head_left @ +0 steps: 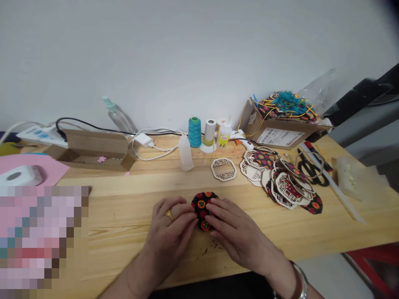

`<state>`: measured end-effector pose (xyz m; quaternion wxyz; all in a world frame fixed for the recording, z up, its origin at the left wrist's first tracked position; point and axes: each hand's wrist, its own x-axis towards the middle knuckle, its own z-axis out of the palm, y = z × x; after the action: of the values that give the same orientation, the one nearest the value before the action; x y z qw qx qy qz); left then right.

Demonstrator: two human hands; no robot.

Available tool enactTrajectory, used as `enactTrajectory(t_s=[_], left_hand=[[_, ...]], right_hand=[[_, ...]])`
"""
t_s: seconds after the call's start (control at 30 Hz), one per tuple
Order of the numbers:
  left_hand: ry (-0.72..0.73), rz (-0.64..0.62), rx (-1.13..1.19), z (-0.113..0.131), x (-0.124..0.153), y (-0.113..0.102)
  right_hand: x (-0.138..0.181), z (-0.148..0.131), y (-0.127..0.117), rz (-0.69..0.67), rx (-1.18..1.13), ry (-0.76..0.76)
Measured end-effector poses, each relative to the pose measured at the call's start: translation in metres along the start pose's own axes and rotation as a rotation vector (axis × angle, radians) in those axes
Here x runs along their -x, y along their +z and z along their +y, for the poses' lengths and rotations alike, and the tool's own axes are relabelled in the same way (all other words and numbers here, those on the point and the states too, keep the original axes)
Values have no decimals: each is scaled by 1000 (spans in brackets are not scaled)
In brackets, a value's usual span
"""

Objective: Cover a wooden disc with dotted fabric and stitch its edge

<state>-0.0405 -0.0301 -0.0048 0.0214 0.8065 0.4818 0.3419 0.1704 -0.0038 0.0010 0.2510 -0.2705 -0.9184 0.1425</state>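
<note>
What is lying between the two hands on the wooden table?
The head view shows a round piece of black patterned fabric between the left hand and right hand.

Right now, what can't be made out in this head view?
Head view:
Round black patterned fabric piece: mostly hidden by the left hand and right hand; its underside unseen.
Lower-left table corner: blurred by a pixelated patch.
Brown cardboard box: its wall hides the contents' lower part.
White shipping label: print too small.

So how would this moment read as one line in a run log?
left hand: on round black printed fabric piece | right hand: on same piece | nearby: laser-cut wooden frame, hot glue gun
</note>
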Motion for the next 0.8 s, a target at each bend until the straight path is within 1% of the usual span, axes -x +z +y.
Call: enactTrajectory(t_s=[0.13,0.27,0.4,0.53,0.7,0.8], left_hand=[[-33,-59,-103,0,1,3],[-54,-56,-158,2,1,3],[-72,-70,-136,2,1,1],[-81,-91,-105,5,-1,0],[-66,-205,-177,12,-6,5],[-77,-232,-199,12,-6,8]], right_hand=[[-1,-3,0,-20,7,30],[-2,-4,-1,-27,19,31],[-3,-5,-2,-50,17,31],[-3,-5,-1,-35,25,25],[-3,-5,0,-30,16,21],[-2,-5,0,-31,0,24]])
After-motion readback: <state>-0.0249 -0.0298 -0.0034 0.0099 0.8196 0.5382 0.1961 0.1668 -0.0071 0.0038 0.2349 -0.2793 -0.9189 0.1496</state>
